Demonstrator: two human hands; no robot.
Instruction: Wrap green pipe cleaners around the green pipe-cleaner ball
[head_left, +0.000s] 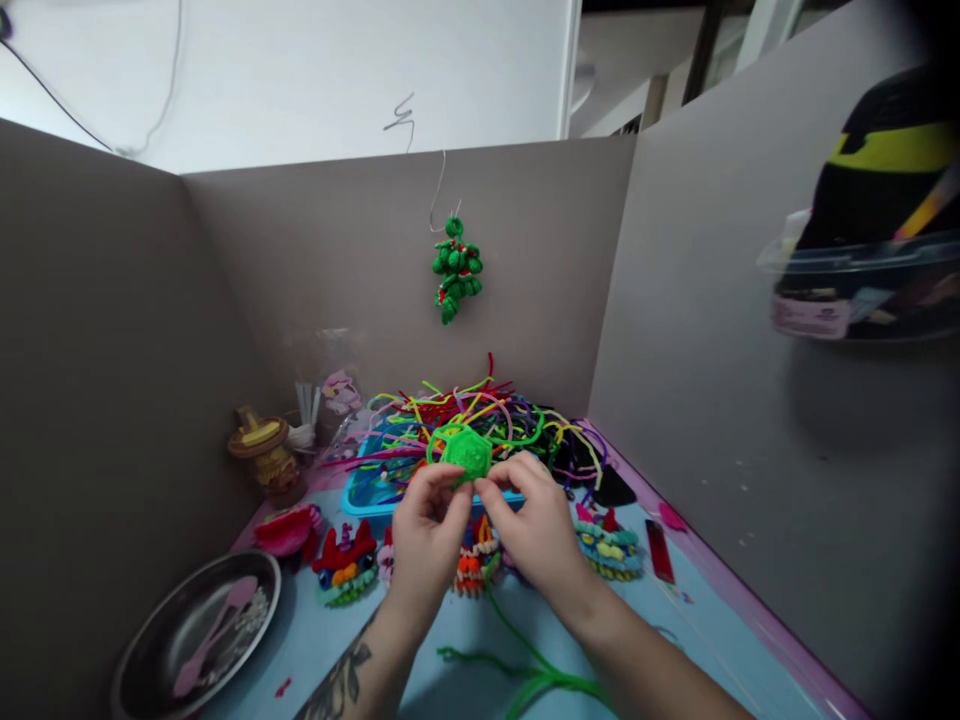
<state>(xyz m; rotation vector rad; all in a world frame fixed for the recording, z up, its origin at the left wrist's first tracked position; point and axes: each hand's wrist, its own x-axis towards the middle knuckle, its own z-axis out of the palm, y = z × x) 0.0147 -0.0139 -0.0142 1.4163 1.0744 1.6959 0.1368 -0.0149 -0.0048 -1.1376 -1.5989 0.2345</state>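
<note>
My left hand [433, 525] and my right hand [529, 515] meet in front of me, fingers pinched at the lower edge of a round, bright green wound pipe-cleaner piece [467, 454]. It is held up above the table, before a blue tray. Fingertips hide its lower edge. Several loose green pipe cleaners [551, 678] lie on the table below my right wrist. Behind and between the hands sits an orange fuzzy figure [475, 570], partly covered. Another red and teal figure [345, 565] stands left of my left hand, and a teal and yellow one [609, 545] right of my right hand.
The blue tray [362, 492] overflows with coloured pipe cleaners. At left are a metal bowl [135, 655] with a pink spoon [217, 635] and white beads, and a lidded cup [270, 462]. A green ornament [457, 270] hangs from a wire. Grey partitions enclose three sides.
</note>
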